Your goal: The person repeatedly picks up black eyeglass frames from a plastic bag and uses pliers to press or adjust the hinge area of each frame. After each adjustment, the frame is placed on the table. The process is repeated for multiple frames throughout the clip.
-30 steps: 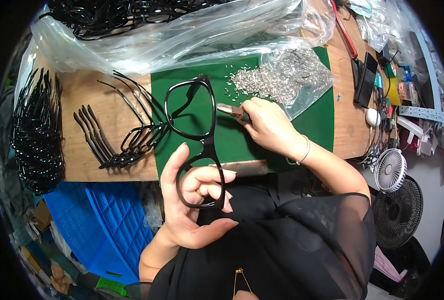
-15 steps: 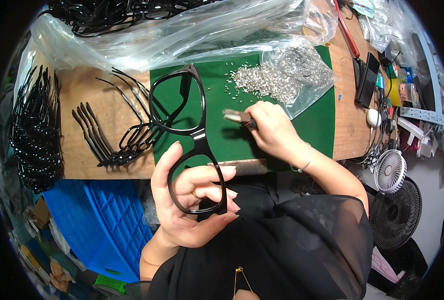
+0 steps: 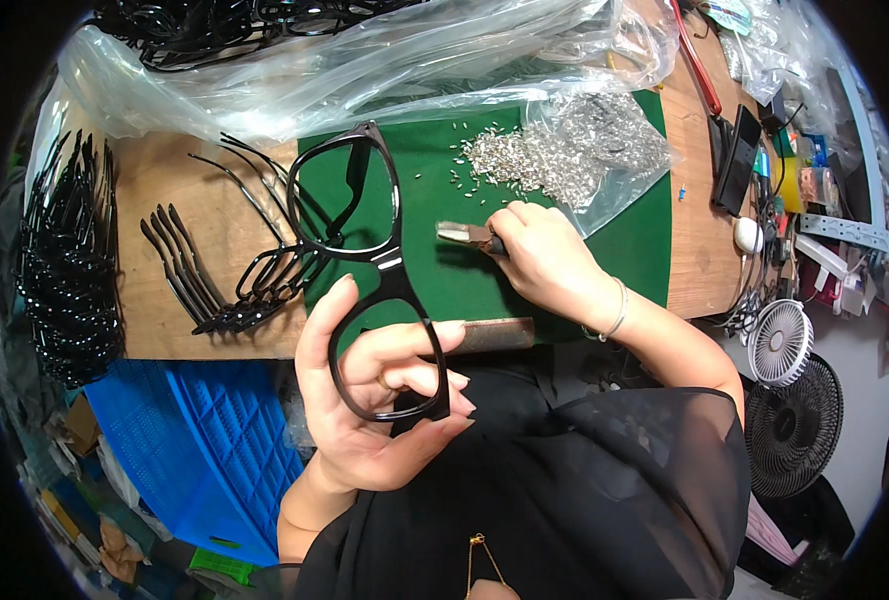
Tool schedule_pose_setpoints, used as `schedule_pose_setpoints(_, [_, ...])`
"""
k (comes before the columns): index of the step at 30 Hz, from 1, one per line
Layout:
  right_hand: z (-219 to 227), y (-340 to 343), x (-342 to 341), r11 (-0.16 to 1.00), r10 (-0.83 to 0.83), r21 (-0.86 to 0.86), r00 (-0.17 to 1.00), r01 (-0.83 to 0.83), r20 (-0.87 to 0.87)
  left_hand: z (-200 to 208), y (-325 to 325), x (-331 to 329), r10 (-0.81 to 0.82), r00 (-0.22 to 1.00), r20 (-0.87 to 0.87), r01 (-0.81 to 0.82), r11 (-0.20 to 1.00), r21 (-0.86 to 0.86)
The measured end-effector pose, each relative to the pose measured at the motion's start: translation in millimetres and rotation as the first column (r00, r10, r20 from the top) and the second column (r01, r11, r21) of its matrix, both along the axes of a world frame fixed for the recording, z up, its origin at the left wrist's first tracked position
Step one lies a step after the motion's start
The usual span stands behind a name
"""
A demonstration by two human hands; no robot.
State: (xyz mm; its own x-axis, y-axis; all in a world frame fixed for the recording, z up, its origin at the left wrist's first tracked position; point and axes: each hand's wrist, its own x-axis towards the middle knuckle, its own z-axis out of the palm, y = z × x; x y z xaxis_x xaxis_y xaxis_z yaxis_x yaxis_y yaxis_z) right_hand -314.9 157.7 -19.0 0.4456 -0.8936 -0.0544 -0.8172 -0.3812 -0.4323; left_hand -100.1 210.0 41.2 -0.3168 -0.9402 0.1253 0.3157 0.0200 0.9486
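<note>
Two hands: both closed on something, each holding its own thing above the workbench.
Left hand: curled around the lower rim of a black spectacle frame front; thumb runs up the outer side, fingers pass through the lower lens opening and pinch the rim.
Frame axis: long axis runs near vertical in the view, tilted slightly; the free lens opening points up and away from the person, over the edge of the green mat.
Right hand: wrapped tight on small pliers; the metal nose points left, lying near level just above the mat.
Pliers jaws: look together; too small to tell whether anything is between them.
Nearby: heap of small silver metal parts just beyond the right hand; loose black temple arms left of the frame.
</note>
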Motion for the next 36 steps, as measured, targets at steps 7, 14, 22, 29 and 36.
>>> schedule_pose_setpoints(7, [63,15,-6,0.894,-0.390,0.391,0.812,0.220,0.434,-7,-4,-18,-0.067,0.986,0.154,0.074,0.996,-0.040])
schedule_pose_setpoints(14, [81,57,-7,0.887,-0.458,0.384,0.586,0.254,0.669,-13,-4,-73,0.073,0.975,0.210,-0.043,0.989,-0.144])
schedule_pose_setpoints(22, [86,53,-12,0.599,-0.772,0.801,0.248,-0.027,0.585,-17,-2,-84,0.078,0.978,0.193,-0.050,0.987,-0.150])
schedule_pose_setpoints(29, [85,51,-2,0.674,-0.667,0.737,0.386,-0.053,0.637,-11,-3,-69,0.030,0.994,0.104,-0.024,0.998,-0.054])
schedule_pose_setpoints(36, [88,51,-4,0.729,-0.537,0.672,0.501,-0.128,0.678,-2,-7,-42,-0.081,0.993,0.080,0.074,0.993,0.092])
